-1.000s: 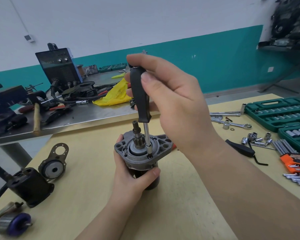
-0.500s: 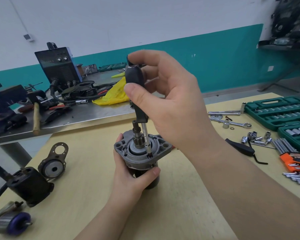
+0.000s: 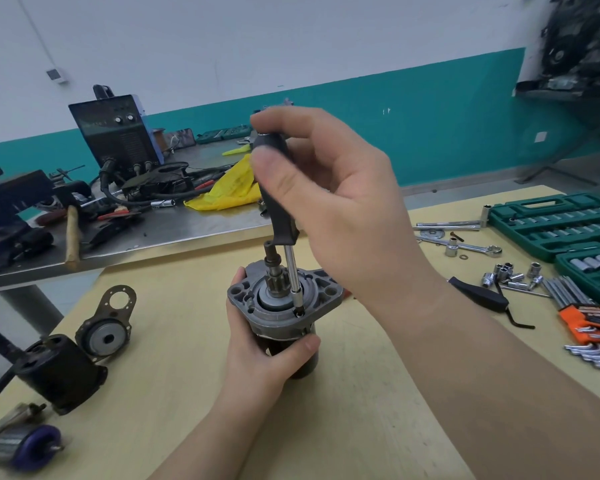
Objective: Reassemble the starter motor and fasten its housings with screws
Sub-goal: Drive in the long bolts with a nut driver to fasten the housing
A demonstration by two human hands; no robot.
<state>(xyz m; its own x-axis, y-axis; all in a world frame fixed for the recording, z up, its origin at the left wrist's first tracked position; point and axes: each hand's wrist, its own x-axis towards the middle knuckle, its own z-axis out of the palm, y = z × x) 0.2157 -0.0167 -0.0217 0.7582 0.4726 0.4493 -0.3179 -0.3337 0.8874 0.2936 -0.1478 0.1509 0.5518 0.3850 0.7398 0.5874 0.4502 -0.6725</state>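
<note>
The starter motor (image 3: 278,317) stands upright on the wooden table, its grey flanged housing on top and a pinion shaft sticking up from the middle. My left hand (image 3: 257,351) grips the dark motor body from below the flange. My right hand (image 3: 329,192) holds the black handle of a screwdriver (image 3: 279,202) with thumb and fingers. Its steel shaft points down, with the tip seated in a screw hole (image 3: 298,310) on the flange's near right side. The screw itself is hidden under the tip.
Left on the table lie a black motor casing (image 3: 58,368), an end plate with a bearing (image 3: 106,332) and an armature (image 3: 25,445). At the right are loose sockets (image 3: 513,277), hex keys (image 3: 589,320), wrenches (image 3: 465,245) and green socket cases (image 3: 555,220). A steel bench (image 3: 174,230) with a welder stands behind.
My right hand has turned on the screwdriver handle, the thumb sliding up toward its top. The tip stays in the same hole, and my left hand and the motor have not moved.
</note>
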